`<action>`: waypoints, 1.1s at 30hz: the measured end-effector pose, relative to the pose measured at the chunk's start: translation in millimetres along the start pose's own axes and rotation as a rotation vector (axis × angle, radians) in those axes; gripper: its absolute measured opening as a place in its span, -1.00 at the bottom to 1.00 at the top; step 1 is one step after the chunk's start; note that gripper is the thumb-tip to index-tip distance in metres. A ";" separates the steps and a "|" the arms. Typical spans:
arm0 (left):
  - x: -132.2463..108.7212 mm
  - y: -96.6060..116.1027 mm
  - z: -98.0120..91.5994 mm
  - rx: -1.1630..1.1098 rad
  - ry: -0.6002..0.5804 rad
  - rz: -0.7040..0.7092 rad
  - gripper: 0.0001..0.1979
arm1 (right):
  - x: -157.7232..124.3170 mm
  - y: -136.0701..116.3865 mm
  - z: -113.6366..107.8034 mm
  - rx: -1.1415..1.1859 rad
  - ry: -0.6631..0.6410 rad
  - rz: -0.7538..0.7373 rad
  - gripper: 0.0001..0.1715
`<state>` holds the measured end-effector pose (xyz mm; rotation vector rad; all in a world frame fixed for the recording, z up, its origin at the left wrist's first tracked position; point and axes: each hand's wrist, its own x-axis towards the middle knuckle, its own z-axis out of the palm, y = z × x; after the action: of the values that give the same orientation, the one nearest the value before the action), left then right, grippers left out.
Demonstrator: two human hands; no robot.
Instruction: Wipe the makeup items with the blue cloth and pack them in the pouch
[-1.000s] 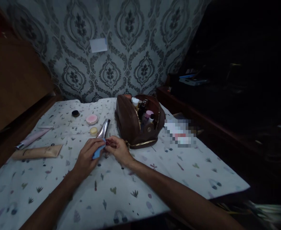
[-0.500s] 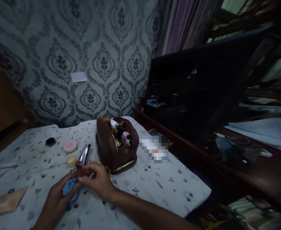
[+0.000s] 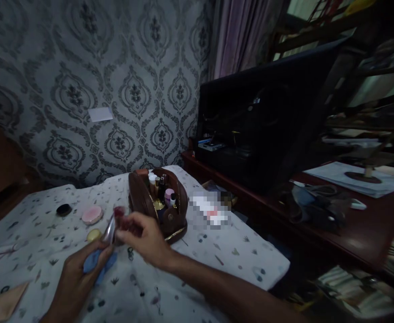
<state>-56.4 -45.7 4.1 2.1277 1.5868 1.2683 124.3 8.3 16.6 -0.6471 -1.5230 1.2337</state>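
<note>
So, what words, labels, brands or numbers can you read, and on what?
No text is readable.
Red item at the right hand: motion-blurred.
Silver tube: too blurred.
Containers in the brown bag: too small.
Tan tube: no legible lettering.
Pixelated patch on the tablecloth: unreadable.

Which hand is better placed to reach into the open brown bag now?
Probably the right hand: it is nearer to the brown bag, while the left hand is farther away and holds a blue cloth.

Bottles (image 3: 169,196) in bag (image 3: 138,196) on tablecloth (image 3: 230,269)
</note>
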 end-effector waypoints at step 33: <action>151.5 94.0 69.9 0.701 -0.755 0.522 -0.37 | 95.7 -77.2 -131.8 -1.641 -0.345 0.152 -0.72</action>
<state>67.2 68.5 95.3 3.0301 1.2441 -0.1664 229.2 115.2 116.8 -1.6080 -2.6608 -0.1332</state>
